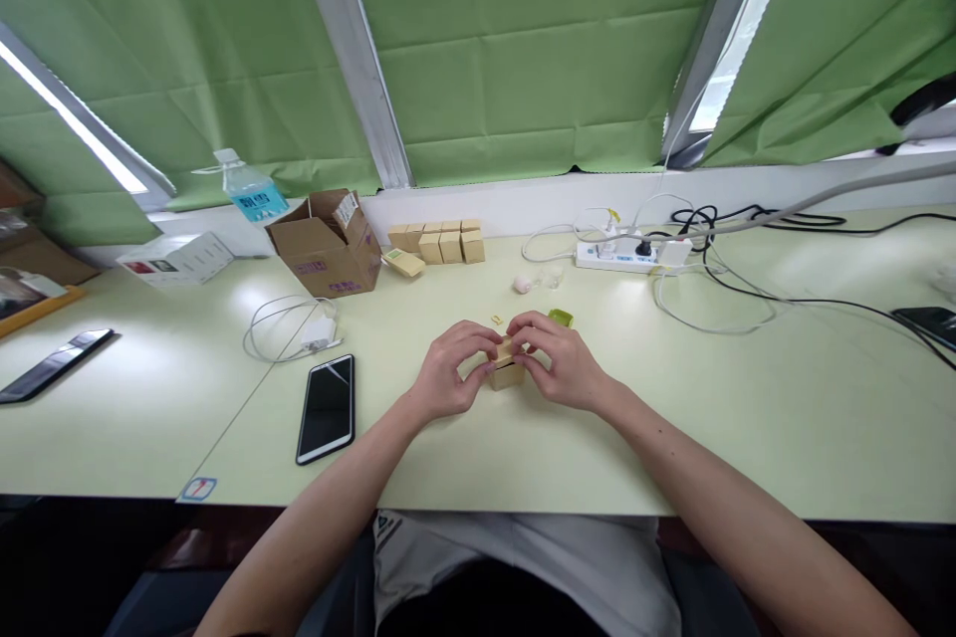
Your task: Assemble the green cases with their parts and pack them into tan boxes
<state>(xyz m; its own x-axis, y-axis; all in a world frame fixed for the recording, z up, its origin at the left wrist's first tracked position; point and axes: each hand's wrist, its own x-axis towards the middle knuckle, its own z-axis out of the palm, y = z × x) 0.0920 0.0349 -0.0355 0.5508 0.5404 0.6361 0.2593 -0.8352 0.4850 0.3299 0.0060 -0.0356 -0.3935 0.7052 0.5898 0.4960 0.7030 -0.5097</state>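
A small brown cardboard box [508, 376] stands on the table between my two hands. My left hand [454, 368] grips its left side, thumb low and fingers bent over the top edge. On the opposite side, my right hand [557, 358] holds the box with its fingers curled at the top flap. The box's inside cannot be seen. Just behind my right hand lies a green plastic piece [561, 318]. A tiny yellow piece [497, 319] is on the table beyond the box. Farther back sit a pinkish round item [522, 285] and a clear piece [555, 279].
Several small boxes [451, 247] stand in rows by the wall, beside an open carton [329, 244]. A phone [327, 408] and a white charger [319, 332] with cable lie left. Behind on the right is a power strip [631, 255] with tangled cables.
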